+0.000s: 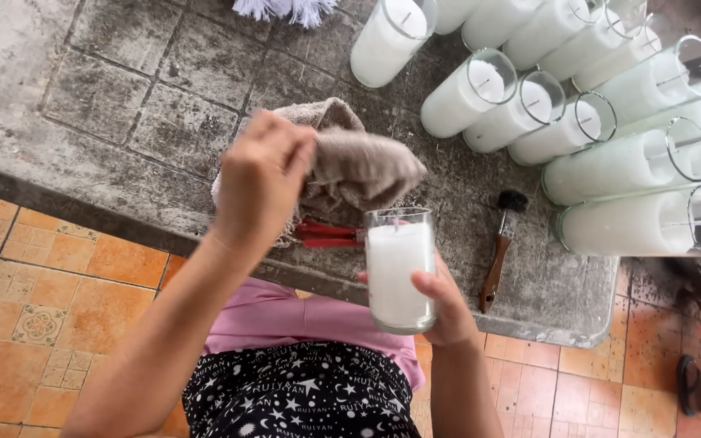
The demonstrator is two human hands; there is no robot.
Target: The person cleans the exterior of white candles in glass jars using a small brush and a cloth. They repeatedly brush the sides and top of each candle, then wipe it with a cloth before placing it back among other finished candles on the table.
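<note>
Worn stone-tiled table (123, 105), orange floor tiles below. Right hand (448, 312) wrapped around glass candle (400, 268), upright, off table edge. Left hand (263, 182) pinching beige cloth (363, 166) above it. Nearby: brush (503, 243), red-handled tool (330, 234), rows of candles (578, 122).

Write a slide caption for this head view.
Left hand lifts a cloth while right hand holds a glass candle above the stone table.

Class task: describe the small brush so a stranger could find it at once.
Start at the grey stone table. Near its front edge, right of the candle glass held in the right hand, lies the brush. It alone has a brown wooden handle and black bristles.
</note>
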